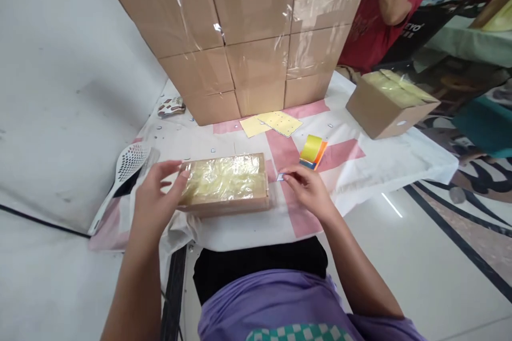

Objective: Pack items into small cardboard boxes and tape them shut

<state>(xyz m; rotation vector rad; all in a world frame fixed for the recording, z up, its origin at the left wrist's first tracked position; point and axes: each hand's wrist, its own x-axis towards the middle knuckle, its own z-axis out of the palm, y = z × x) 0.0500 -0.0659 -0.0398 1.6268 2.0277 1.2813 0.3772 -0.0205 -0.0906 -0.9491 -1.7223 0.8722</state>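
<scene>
A long cardboard box (224, 178) with yellowish tape across its top lies on the table in front of me. My left hand (162, 186) grips its left end, thumb on the taped top and fingers around the far corner. To the right of the box, my right hand (306, 186) pinches a small white label with a bluish edge (281, 176) between thumb and fingertips, apart from the box. Just beyond that hand sits a yellow roll of tape (311, 148), with orange and blue edges beside it. Yellow sheets (280, 123) lie farther back.
Joined cardboard panels (256, 37) stand upright at the back. Another taped box (390, 104) sits at the table's right. A white slotted spoon (128, 165) lies on the left, near a small patterned packet (172, 106). A person in red (372, 26) is beyond the table.
</scene>
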